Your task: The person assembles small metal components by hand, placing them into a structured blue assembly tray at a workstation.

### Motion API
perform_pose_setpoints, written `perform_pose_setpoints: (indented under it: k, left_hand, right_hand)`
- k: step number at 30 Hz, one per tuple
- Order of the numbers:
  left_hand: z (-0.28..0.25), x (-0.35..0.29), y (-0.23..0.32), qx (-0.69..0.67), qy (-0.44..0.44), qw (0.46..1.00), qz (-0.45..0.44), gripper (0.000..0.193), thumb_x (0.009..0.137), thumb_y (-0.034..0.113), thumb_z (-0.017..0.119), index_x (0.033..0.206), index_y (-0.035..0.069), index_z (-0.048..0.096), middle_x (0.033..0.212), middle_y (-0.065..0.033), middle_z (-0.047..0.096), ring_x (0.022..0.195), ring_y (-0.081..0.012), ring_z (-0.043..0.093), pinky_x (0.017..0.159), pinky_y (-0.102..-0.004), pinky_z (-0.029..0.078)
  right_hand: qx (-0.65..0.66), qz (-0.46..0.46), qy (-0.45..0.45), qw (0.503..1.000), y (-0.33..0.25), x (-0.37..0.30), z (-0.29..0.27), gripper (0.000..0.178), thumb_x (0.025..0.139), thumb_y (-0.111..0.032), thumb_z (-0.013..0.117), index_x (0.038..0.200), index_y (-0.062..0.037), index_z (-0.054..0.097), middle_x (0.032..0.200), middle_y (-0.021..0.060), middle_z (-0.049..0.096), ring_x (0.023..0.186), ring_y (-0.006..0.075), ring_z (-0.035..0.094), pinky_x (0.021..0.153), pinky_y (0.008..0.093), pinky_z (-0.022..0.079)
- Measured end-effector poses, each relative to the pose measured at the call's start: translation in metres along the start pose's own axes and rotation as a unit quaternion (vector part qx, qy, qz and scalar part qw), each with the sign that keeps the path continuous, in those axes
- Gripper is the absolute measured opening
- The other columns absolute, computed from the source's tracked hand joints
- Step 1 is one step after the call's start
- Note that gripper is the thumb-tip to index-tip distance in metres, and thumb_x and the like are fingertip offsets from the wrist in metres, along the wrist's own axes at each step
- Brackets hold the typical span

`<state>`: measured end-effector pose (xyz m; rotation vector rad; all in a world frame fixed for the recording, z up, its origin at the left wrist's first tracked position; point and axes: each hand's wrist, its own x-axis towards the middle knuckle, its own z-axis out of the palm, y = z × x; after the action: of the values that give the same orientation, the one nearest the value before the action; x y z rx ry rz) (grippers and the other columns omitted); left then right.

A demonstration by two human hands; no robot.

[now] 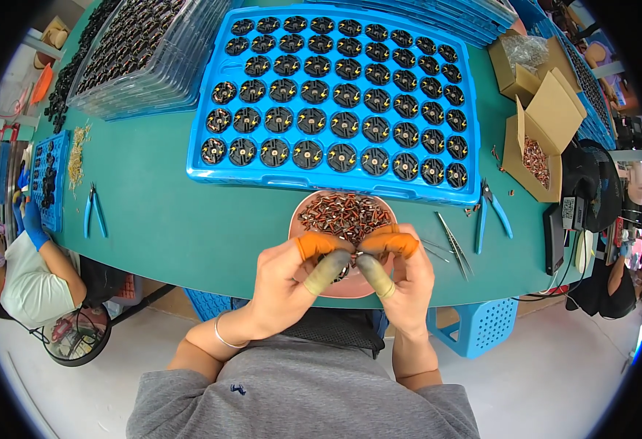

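My left hand and my right hand meet over a pink bowl. Both wear orange and yellowish finger covers, with the thumbs and forefingers pinched close together. A small dark part shows under my left fingers, mostly covered by them. Between my right fingertips, whatever is held is too small and hidden to name. Many small copper-red and silvery cylindrical components fill the bowl. Just beyond stands a blue tray with rows of round black parts bearing yellow tips.
Tweezers and blue-handled pliers lie at right, near an open cardboard box of similar components. More pliers lie at left. Stacked clear trays stand far left. A co-worker sits at left; a blue stool is below.
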<state>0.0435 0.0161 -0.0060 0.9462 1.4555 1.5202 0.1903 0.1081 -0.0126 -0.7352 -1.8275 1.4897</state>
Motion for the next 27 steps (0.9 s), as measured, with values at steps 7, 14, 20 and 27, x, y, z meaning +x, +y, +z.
perform_pose_setpoints:
  k: [7,14,20,27]
  left_hand:
    - [0.0,0.003,0.005,0.18,-0.016,0.974,0.133,0.019,0.083,0.003,0.067,0.101,-0.001,0.064,0.081,-0.0058,0.067,0.055,-0.0079,0.058,0.05,-0.021,0.045]
    - [0.006,0.0,0.005,0.148,0.024,0.984,0.098,0.016,0.081,0.002,0.068,0.097,-0.001,0.065,0.077,-0.005,0.065,0.051,-0.0076,0.055,0.046,-0.0216,0.042]
    - [0.008,-0.002,0.009,0.19,0.039,0.976,0.097,0.012,0.083,0.002,0.066,0.095,-0.001,0.065,0.072,-0.0024,0.062,0.058,-0.0074,0.055,0.053,-0.0199,0.042]
    - [0.014,-0.007,0.01,0.139,0.058,0.987,0.059,0.012,0.085,0.001,0.065,0.095,-0.004,0.063,0.073,-0.0033,0.062,0.061,-0.0071,0.058,0.051,-0.0206,0.043]
  right_hand:
    - [0.035,0.041,-0.015,0.998,0.002,-0.002,-0.002,0.019,0.081,0.005,0.065,0.098,0.0016,0.057,0.1,0.0066,0.053,0.08,0.0116,0.053,0.068,0.0228,0.043]
    - [0.16,0.054,0.036,0.985,0.0,-0.004,0.012,0.019,0.081,0.007,0.063,0.098,0.0027,0.058,0.097,0.006,0.054,0.08,0.0111,0.053,0.067,0.0233,0.044]
    - [0.051,0.005,0.083,0.995,-0.001,-0.008,0.019,0.017,0.08,0.007,0.065,0.097,0.0036,0.06,0.098,0.0072,0.055,0.079,0.011,0.054,0.065,0.0232,0.045]
    - [-0.027,-0.068,0.123,0.99,0.004,-0.012,0.025,0.016,0.079,0.007,0.066,0.095,0.0044,0.062,0.099,0.0089,0.055,0.078,0.0124,0.055,0.066,0.0233,0.045]
